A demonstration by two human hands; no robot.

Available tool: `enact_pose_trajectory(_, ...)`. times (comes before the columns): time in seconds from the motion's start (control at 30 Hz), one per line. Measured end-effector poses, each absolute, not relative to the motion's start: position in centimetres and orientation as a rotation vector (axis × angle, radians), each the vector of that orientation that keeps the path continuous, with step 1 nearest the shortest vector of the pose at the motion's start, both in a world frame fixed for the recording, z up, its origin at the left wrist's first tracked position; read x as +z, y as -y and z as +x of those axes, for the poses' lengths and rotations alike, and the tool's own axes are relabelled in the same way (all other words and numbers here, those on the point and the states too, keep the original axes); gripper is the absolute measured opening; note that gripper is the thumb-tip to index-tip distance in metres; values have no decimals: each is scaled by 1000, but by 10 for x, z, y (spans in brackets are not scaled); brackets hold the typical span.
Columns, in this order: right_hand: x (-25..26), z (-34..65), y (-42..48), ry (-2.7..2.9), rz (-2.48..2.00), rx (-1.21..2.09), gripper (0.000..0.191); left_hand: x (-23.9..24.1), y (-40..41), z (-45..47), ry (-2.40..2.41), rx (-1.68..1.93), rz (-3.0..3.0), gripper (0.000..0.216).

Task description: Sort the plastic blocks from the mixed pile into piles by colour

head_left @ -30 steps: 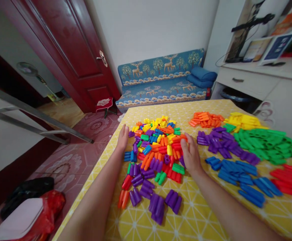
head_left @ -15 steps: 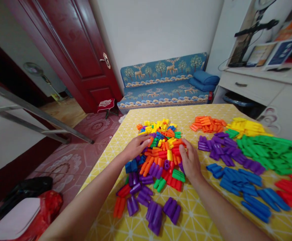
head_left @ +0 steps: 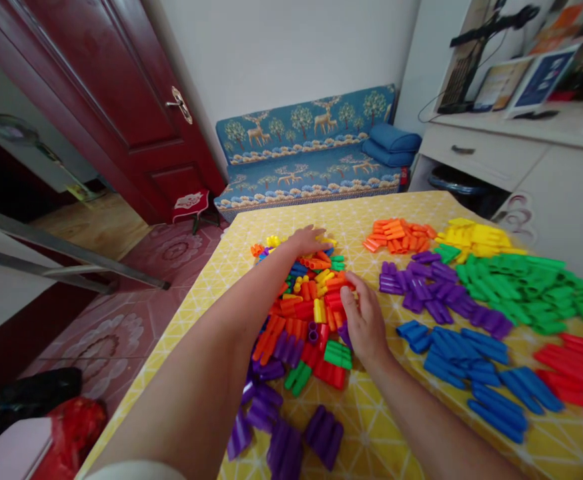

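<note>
Left hand (head_left: 307,239) lies flat, fingers spread, on the far edge of the mixed heap of coloured plastic tube blocks (head_left: 307,312); right hand (head_left: 364,322) rests loosely open against its near right side

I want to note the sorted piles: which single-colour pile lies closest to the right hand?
The purple pile, just right of the right hand; orange, yellow, green, blue and red piles lie farther off.

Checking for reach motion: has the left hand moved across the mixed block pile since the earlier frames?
Yes. The left hand has gone from the pile's near-left edge to its far side, toward the sofa, over the mixed block pile.
</note>
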State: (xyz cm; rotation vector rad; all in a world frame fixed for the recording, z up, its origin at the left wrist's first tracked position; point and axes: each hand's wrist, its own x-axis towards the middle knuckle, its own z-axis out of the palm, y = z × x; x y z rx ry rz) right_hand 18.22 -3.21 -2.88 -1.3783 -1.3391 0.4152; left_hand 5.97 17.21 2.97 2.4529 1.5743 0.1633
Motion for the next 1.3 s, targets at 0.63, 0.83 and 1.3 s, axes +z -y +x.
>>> enact_pose_trajectory(0.63,-29,183,30,1266,-1331,494,53,110,-27,-1,-785,201,2563,34)
enact_pose_trajectory(0.83,-30,184,30,1263,-1320,472,51,102,-39,-48,-1037,664,2251,38)
enact_pose_trajectory(1.3,-28,184,29,1315,-1303,430,42,10,-137,-49,-1383,814,1935,68)
